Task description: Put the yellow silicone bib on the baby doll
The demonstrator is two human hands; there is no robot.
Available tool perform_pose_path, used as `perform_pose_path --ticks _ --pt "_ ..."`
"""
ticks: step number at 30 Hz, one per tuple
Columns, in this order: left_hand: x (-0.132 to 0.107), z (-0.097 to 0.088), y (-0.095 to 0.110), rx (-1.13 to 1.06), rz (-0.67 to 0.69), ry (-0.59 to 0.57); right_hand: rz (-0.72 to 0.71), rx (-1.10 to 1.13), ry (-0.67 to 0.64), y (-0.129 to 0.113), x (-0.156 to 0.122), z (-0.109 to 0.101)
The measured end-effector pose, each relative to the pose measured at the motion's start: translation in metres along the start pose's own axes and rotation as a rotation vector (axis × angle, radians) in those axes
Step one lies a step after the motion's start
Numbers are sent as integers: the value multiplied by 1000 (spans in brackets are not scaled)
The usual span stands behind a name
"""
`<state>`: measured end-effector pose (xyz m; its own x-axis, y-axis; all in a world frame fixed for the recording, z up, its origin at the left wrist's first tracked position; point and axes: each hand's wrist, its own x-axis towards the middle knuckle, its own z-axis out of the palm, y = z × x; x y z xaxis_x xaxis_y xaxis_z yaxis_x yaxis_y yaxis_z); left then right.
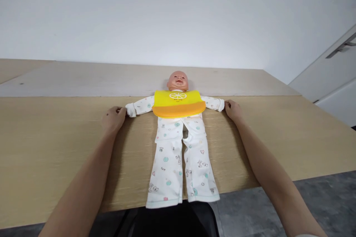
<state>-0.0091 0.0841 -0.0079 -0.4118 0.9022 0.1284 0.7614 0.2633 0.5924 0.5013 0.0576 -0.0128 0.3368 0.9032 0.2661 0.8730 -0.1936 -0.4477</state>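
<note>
A baby doll lies on its back, head away from me and arms spread to both sides. It wears a white printed top with long sleeves and matching trousers. Across its chest lies a yellow bib with a lemon-slice print and an orange lower pocket. My left hand is closed, fingertips at the cuff of the sleeve on the left. At the other side, my right hand pinches at the end of the right-hand sleeve. The doll's own hands do not show.
The doll rests on a pale wooden table, its trouser legs reaching the front edge. A black chair seat stands below that edge. Behind the table is a white wall, with a door handle at the far right.
</note>
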Motion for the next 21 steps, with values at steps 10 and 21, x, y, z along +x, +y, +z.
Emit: perform_pose_path --ticks 10,21 --pt "9 -1 -17 -293 92 -78 11 -5 8 5 2 6" --pt "-6 -12 -4 -310 108 -10 -17 83 -2 9 3 14"
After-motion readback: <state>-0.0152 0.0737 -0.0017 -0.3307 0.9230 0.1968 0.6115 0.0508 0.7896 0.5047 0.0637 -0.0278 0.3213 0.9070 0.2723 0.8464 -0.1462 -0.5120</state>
